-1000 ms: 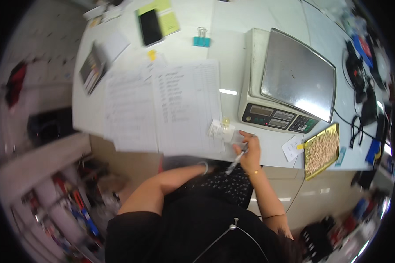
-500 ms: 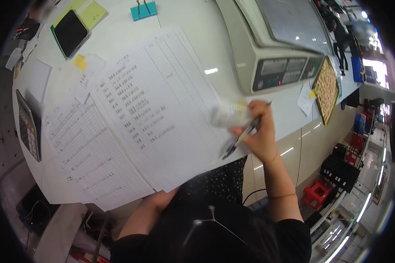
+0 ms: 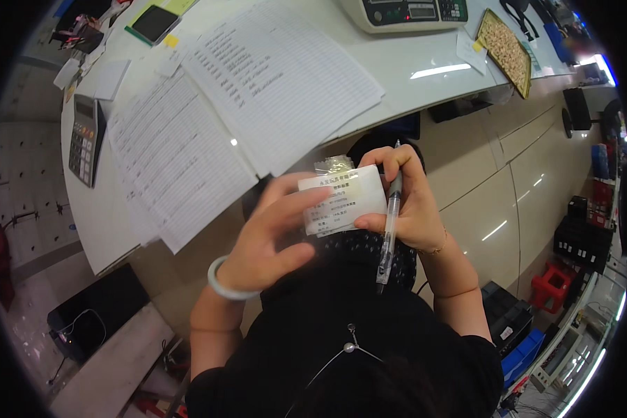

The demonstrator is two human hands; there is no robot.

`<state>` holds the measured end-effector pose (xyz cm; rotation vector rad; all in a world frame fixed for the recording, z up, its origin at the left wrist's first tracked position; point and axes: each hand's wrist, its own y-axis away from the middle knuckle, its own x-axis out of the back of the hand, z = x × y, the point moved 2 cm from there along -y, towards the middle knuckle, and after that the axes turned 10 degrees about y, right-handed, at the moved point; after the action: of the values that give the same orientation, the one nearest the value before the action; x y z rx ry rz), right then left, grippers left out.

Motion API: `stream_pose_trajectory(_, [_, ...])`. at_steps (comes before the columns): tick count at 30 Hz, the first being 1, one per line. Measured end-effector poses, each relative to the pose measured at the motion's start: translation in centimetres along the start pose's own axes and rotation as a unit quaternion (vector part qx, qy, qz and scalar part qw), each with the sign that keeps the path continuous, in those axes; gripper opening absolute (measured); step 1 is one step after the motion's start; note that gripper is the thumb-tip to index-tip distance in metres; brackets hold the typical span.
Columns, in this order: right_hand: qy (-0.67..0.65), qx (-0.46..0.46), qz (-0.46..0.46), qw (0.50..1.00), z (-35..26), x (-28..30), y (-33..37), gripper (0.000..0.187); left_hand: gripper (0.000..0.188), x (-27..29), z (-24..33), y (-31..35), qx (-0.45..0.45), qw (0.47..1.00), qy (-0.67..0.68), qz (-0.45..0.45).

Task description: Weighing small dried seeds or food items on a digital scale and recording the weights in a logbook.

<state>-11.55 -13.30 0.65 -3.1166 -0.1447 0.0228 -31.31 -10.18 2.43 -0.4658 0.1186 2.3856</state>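
Note:
In front of my body, past the table's front edge, my right hand (image 3: 416, 209) pinches a small packet with a white printed label (image 3: 338, 212) by its right side. Clear crinkled film sticks up behind the label. The same hand keeps a clear-barrelled pen (image 3: 389, 240) upright against its fingers, tip pointing down. At the packet's left side is my left hand (image 3: 258, 240), slightly blurred, fingers apart and reaching over the label's left part; whether they touch it I cannot tell. Beyond lies an open ledger of lined sheets (image 3: 320, 90) with handwritten rows.
A calculator (image 3: 87, 139) stands at the table's left, near a phone (image 3: 155, 25) on a green pad. At the far side sits a weighing scale (image 3: 404, 17). A tray of small tan pieces (image 3: 505, 52) overhangs the right edge. Down right is a red stool (image 3: 552, 287).
My right hand has brought the packet and pen from above the ledger's right edge back toward my body. My left hand has come up beside the packet. The head view has shifted.

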Motion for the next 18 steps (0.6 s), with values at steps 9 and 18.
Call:
stream_pose_trajectory(9, [0.327,0.267,-0.038,0.906,-3.6,1.3,0.6,0.028,0.044,-0.7,-1.4,-0.9,0.140,0.954,0.264,0.009])
stream_pose_trajectory(18, [0.453,0.148,-0.105,0.873,-6.3,3.5,0.0,0.020,0.051,-1.0,-1.1,-3.4,0.183,0.965,0.182,-0.040])
